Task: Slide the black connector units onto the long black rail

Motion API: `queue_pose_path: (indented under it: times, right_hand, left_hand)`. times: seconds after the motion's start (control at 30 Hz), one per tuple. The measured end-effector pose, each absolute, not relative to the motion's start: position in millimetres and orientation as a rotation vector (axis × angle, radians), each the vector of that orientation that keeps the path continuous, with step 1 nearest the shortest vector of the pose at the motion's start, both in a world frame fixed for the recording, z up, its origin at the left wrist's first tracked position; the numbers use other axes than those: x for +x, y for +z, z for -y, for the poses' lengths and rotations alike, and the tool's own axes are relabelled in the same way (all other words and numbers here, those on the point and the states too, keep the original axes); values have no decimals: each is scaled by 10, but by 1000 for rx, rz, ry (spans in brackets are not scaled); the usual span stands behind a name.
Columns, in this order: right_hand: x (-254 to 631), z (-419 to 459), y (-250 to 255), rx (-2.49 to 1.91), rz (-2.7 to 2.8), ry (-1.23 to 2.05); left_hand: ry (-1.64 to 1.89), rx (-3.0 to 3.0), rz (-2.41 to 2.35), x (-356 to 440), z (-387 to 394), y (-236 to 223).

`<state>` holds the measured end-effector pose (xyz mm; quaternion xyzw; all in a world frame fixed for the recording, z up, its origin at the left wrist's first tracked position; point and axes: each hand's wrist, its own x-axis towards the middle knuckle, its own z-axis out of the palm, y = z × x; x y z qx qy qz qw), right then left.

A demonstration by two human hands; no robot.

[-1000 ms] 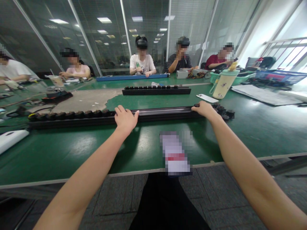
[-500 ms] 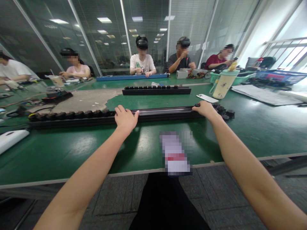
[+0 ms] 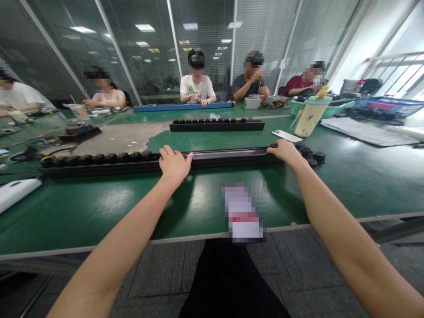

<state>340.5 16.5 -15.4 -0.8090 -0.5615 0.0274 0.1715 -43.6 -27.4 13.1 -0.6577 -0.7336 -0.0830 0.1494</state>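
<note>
A long black bar [image 3: 232, 160] lies across the green table in front of me, with a pale channel along its top. Several round black parts [image 3: 96, 159] stand in a row along its left half. My left hand [image 3: 174, 162] is laid over the middle of the bar, fingers curled over the far side and thumb along the near side. Toward the bar's right end, my right hand [image 3: 284, 152] is closed, with a small black part [image 3: 274, 145] showing at its fingertips. Loose black parts [image 3: 313, 157] lie just right of that hand, partly hidden by it.
A phone [image 3: 243, 212] lies at the table's near edge. Behind the bar are a second black bar [image 3: 217, 126], a white phone [image 3: 286, 136] and a cream cup [image 3: 309, 119]. Papers [image 3: 367, 131] and baskets [image 3: 391, 106] are at right. Several people sit across the table.
</note>
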Motion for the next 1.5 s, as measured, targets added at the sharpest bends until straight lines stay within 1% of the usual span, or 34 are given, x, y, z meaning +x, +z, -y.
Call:
queue_pose_path:
  times: [1.07,1.5]
  right_hand:
    - [3504,-210,-200,-2329,1566,20]
    - [3493,-180,-172,-2345,1551,48]
  left_hand:
    - [-217,-1882,2116,-417,305,159]
    - [-225,-1881,2104,-432,299,152]
